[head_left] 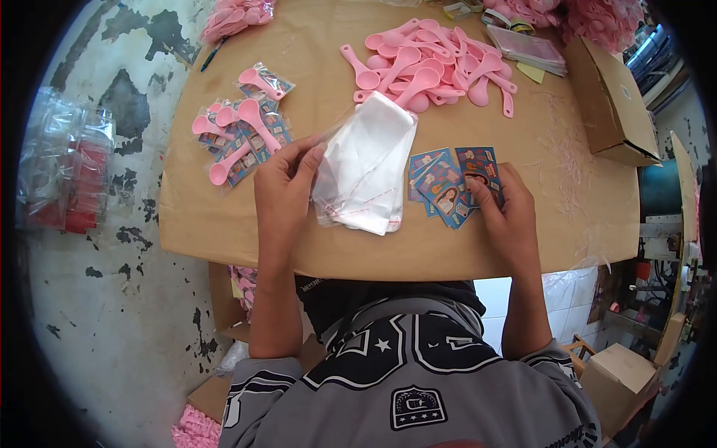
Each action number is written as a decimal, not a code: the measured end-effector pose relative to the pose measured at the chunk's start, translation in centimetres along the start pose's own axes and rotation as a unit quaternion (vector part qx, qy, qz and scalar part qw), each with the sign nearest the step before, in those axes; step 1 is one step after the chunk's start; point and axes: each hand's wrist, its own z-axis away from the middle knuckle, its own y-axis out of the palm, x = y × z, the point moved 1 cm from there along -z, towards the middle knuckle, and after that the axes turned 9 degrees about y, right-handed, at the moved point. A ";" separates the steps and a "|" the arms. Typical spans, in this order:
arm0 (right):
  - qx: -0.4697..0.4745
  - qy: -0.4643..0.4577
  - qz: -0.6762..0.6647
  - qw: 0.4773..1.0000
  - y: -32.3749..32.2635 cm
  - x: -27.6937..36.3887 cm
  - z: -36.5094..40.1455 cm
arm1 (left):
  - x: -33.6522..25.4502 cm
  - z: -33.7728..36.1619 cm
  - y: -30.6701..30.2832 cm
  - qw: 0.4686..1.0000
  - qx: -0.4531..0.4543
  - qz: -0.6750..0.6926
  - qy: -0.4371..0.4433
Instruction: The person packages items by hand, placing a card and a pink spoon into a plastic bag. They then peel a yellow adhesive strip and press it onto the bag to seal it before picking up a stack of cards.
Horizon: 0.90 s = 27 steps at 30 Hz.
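My left hand (286,183) pinches the left edge of a stack of clear plastic bags (366,168) lying on the brown cardboard worktop (299,246). My right hand (504,213) rests with its fingertips on a small stack of printed picture cards (448,183) just right of the bags. A heap of loose pink plastic spoons (429,63) lies beyond the bags. Left of my left hand sit several packed bags, each with a pink spoon and a card (243,138).
A brown cardboard box (612,104) stands at the right edge. More clear packets (526,48) and pink items (597,19) lie at the far right, another pink pile (235,16) at far left. A bundle of plastic with red parts (67,172) lies on the floor, left.
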 end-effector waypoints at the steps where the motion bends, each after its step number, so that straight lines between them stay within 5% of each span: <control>1: -0.039 -0.062 0.069 0.995 -0.1 -0.1 -0.2 | 0.1 0.0 -0.1 1.000 0.004 -0.013 -0.002; 2: -0.077 -0.123 0.138 0.980 -0.2 -0.1 -0.3 | 0.1 0.0 -0.2 1.000 0.007 -0.026 -0.004; 5: -0.101 -0.105 0.108 0.983 -0.1 0.2 -0.4 | -0.1 0.1 0.0 0.998 -0.020 -0.054 0.038; 8: -0.071 -0.093 0.023 0.993 0.8 0.0 -0.2 | -0.5 -0.1 0.1 0.969 -0.078 -0.165 0.168; 12: -0.022 -0.073 -0.052 0.996 2.4 0.7 0.6 | -0.6 0.1 0.2 0.989 -0.101 0.016 0.110; 17: 0.029 -0.046 -0.048 0.997 3.0 1.5 1.6 | -0.5 0.1 -2.2 0.961 -0.005 0.270 0.049; 20: 0.042 -0.058 -0.041 0.997 3.3 1.3 1.7 | -3.0 1.1 -1.2 0.948 -0.007 0.313 -0.049; 27: 0.123 0.048 -0.213 0.968 4.0 2.4 2.3 | -2.5 1.9 0.8 0.925 -0.016 0.374 -0.060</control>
